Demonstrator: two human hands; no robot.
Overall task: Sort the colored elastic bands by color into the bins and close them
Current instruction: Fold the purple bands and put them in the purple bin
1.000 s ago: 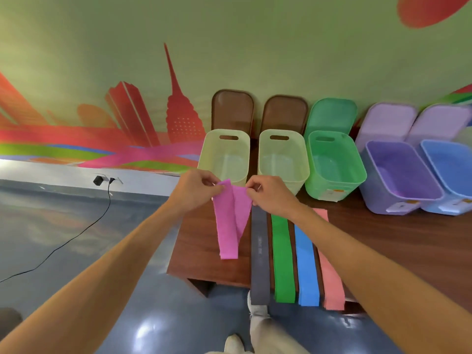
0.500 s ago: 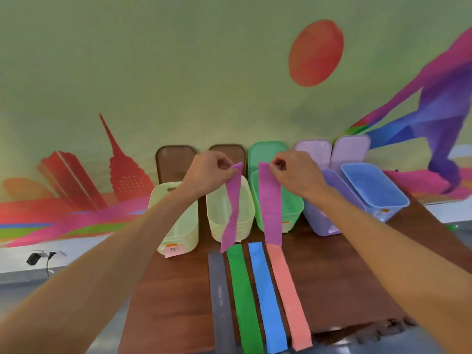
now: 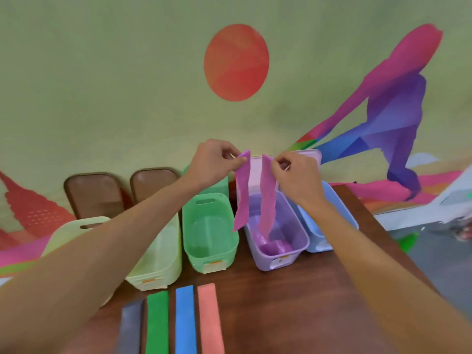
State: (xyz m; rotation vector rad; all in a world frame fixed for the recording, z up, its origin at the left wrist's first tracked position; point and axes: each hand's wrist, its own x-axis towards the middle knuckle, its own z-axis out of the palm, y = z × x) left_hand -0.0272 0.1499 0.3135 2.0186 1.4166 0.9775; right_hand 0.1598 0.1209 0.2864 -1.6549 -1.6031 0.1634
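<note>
Hands: our left hand [image 3: 214, 162] and right hand [image 3: 293, 172] pinch the purple band [image 3: 267, 200].
Surface: brown wood counter [image 3: 306, 302]; purple bin [image 3: 300, 231] at 12 o'clock.
Room: green muralled wall [image 3: 127, 72].

I see a pale green wall [image 3: 127, 72] filling the far side, painted with a mural. A red-orange disc [image 3: 236, 62] sits high in the middle, a pink-and-purple silhouette figure [image 3: 398, 106] is to the right, and red tower shapes [image 3: 33, 213] are low on the left. Near me a dark brown wooden table [image 3: 293, 302] runs up to that wall. Right of it I make out grey floor [image 3: 439, 254].
</note>
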